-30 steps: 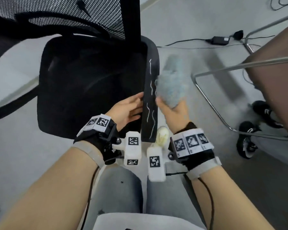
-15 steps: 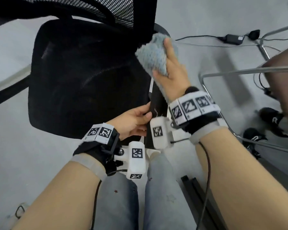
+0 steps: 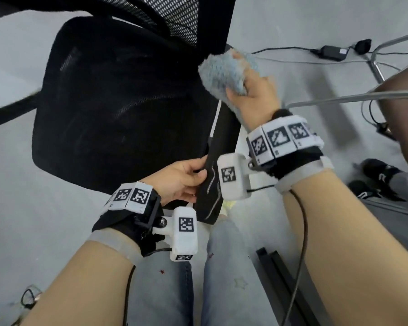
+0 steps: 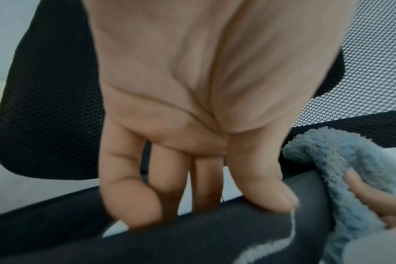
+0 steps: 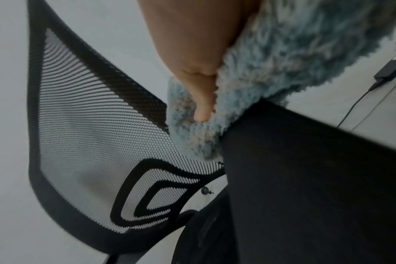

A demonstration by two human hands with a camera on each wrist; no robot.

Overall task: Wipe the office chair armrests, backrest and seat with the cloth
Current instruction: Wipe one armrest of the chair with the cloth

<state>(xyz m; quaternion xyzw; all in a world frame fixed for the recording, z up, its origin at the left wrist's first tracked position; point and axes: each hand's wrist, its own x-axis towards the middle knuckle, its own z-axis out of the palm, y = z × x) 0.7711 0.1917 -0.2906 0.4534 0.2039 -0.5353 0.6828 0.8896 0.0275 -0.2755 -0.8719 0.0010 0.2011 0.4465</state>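
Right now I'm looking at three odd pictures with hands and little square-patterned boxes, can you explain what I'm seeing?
No robot here: a person wears a head camera and one camera on each wrist, the white boxes with square markers. The head view looks down at both hands; the other two look along each hand. The left hand grips the near end of a black armrest of an office chair, fingers curled over its edge. The right hand holds a fluffy blue cloth pressed on the armrest's far end, near the mesh backrest. The black seat lies beside. Cables and a power adapter lie on the floor.
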